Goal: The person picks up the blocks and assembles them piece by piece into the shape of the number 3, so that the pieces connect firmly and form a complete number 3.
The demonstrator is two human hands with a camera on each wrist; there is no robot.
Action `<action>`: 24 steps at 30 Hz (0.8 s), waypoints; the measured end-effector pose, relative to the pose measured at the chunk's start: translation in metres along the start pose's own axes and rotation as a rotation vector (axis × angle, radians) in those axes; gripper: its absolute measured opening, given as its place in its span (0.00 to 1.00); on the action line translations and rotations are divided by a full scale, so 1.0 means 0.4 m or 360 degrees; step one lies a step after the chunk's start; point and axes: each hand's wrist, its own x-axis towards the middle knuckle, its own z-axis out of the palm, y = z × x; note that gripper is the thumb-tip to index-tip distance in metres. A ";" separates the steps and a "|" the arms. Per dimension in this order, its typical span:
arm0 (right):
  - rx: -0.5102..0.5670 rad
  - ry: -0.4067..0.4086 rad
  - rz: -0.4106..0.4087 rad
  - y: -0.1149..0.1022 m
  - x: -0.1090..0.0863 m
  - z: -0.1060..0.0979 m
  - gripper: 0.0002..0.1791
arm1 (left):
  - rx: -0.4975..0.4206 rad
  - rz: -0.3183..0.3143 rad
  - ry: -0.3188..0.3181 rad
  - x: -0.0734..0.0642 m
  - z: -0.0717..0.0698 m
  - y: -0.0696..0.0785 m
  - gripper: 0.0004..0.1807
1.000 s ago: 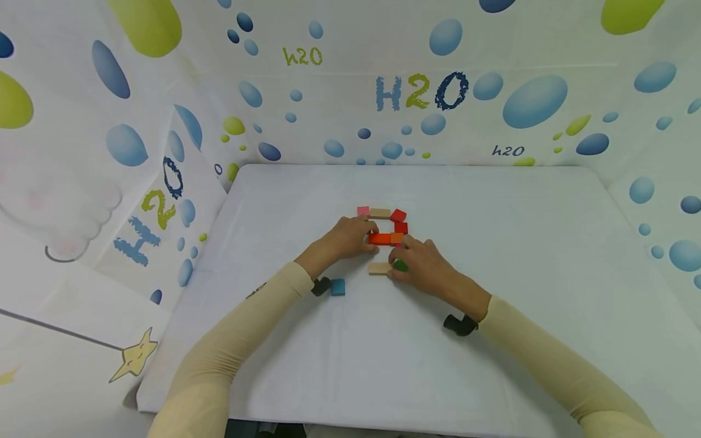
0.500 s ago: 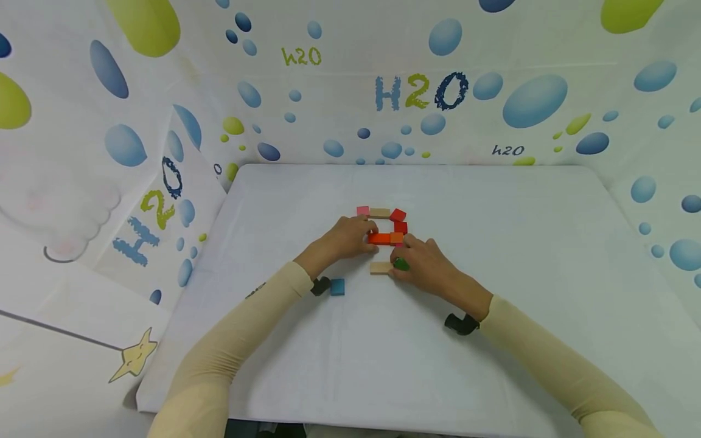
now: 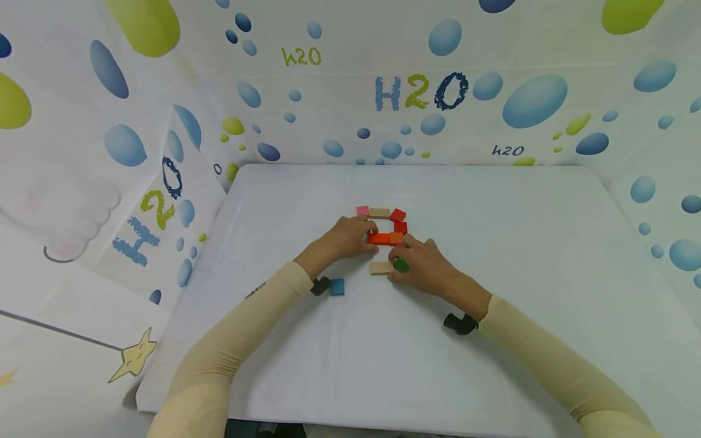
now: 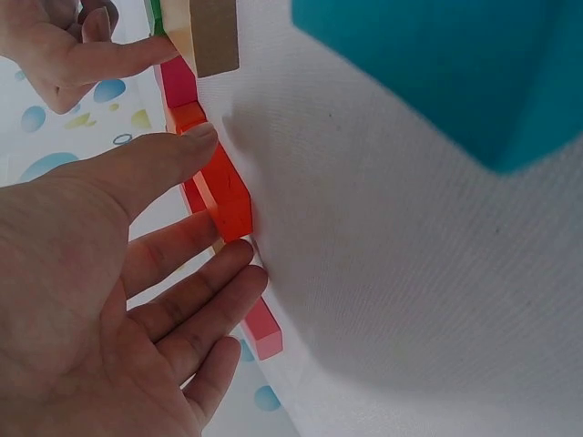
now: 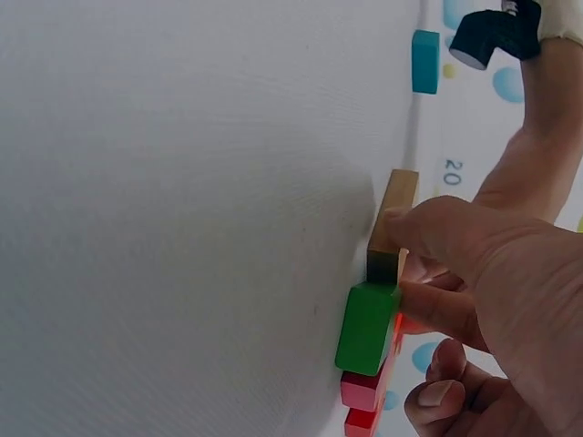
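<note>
My left hand pinches the left end of a long orange block between thumb and index finger; its other fingers reach out loosely in the left wrist view. A lighter orange block lies at that block's right end. Nearer to me, my right hand pinches a plain wooden block, thumb on the near side. One finger of it touches a green block, set at the wooden block's right end. Behind the green block sits a pink block, partly hidden by my hand in the head view.
Two red blocks, a second plain wooden block and another pink block continue the row at the back. A blue block lies apart, near my left wrist. All rest on a white-covered table.
The near wooden block has shifted slightly right against the green block, with my right hand at it. My left hand and the other blocks stay as they were.
</note>
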 end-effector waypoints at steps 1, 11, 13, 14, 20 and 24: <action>0.0002 0.0001 -0.0003 0.001 0.001 0.003 0.19 | 0.0004 0.0000 0.0000 0.000 0.000 0.000 0.25; -0.0014 -0.0019 0.0019 0.003 0.005 0.007 0.18 | 0.0002 0.0002 0.0006 -0.002 -0.006 0.003 0.25; -0.0009 -0.0023 0.0025 0.002 0.004 0.003 0.18 | 0.0002 0.0000 0.0007 -0.002 -0.007 0.004 0.25; -0.0008 -0.0024 0.0025 0.001 0.003 0.001 0.18 | 0.0001 0.0001 0.0007 -0.002 -0.007 0.004 0.25; -0.0020 -0.0016 0.0002 0.001 -0.002 -0.002 0.18 | -0.0002 0.0004 0.0001 -0.002 -0.008 0.005 0.25; -0.0027 -0.0002 -0.0016 0.004 -0.002 0.000 0.19 | -0.0009 0.0001 -0.0013 -0.001 -0.009 0.006 0.25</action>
